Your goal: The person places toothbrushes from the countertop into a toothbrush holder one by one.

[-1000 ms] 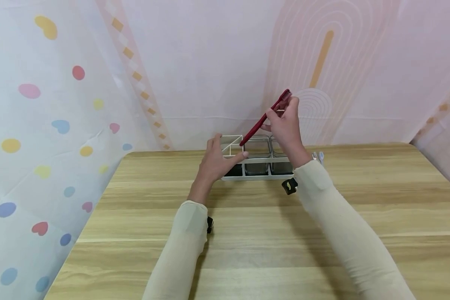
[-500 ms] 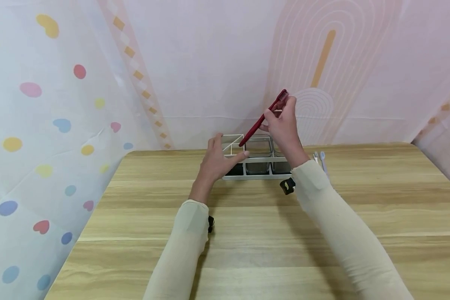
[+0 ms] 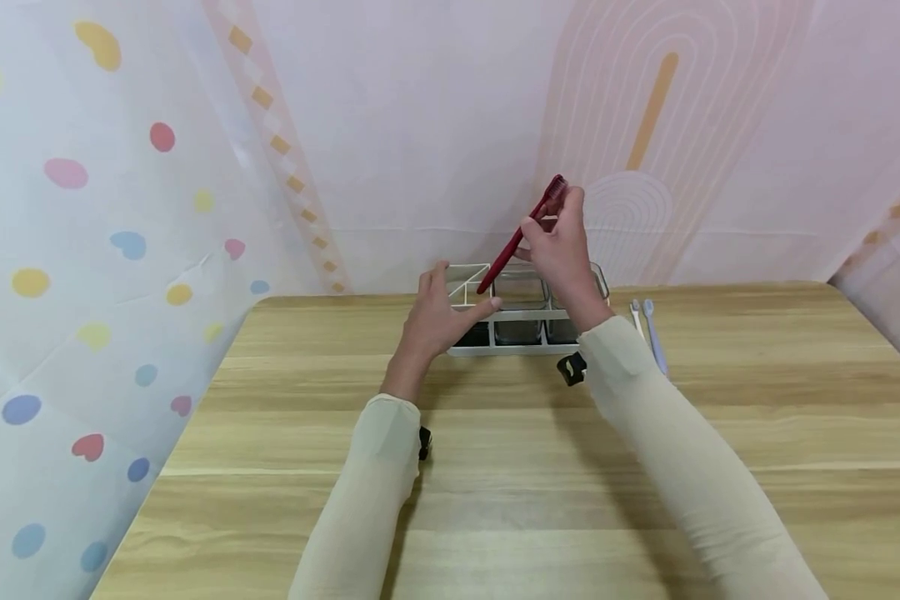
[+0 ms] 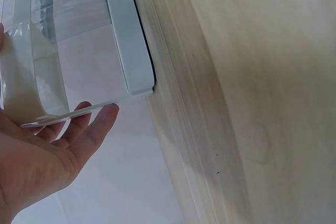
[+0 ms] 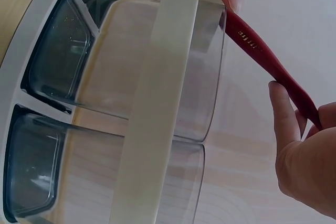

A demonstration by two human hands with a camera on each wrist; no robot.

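Observation:
My right hand (image 3: 553, 237) pinches a red toothbrush (image 3: 512, 244) near its bristle end. The brush slants down to the left, and its handle tip hangs over the left part of a white rack (image 3: 510, 350) with clear cups. The right wrist view shows the red toothbrush (image 5: 262, 56) crossing above a clear cup (image 5: 152, 66), held by my right hand (image 5: 302, 150). My left hand (image 3: 450, 300) grips the rack's left end, thumb on the front rail and fingers over the back. In the left wrist view, the rack's white rail (image 4: 128, 40) lies against my left hand (image 4: 58, 145).
A white toothbrush (image 3: 635, 317) and a lavender toothbrush (image 3: 654, 337) lie side by side on the wooden table (image 3: 495, 500), right of the rack. Patterned cloth hangs behind the table and along its left side.
My right hand has carried the red toothbrush a little to the left and stood it steeper. My left hand has stayed on the rack.

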